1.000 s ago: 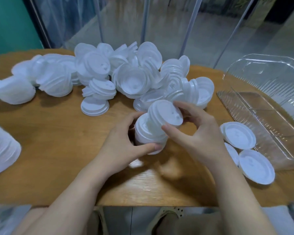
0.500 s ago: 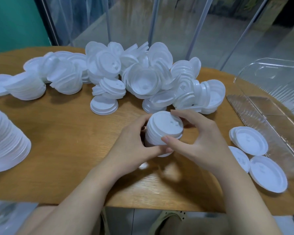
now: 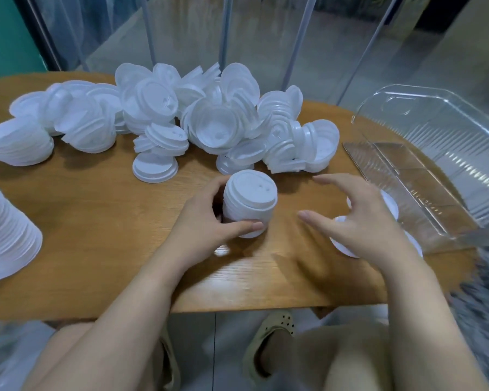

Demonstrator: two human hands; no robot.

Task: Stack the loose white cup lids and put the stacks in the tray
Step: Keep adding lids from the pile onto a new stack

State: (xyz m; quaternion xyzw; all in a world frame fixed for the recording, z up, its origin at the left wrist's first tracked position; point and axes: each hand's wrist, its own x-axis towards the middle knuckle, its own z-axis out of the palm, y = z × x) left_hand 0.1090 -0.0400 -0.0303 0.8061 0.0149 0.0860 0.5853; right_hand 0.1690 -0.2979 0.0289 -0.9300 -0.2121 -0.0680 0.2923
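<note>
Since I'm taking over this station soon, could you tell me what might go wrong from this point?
The left hand alone holds the stack, whose top lid sits slightly askew, so it could slip or topple. The right hand hovers open over the loose lids near the table edge and might knock one off. The tray also overhangs that edge.

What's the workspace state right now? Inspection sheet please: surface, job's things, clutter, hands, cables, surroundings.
Surface: round wooden table.
Job's things: short lid stack upright at centre; loose lid pile behind; clear tray at right, no lids in it; flat lids beside it.
Clutter: tall lid stack at left edge.
Hands: left hand grips the short stack; right hand open above the flat lids.
Cables: nothing seen.
Surroundings: clear plastic curtain, teal wall.
</note>
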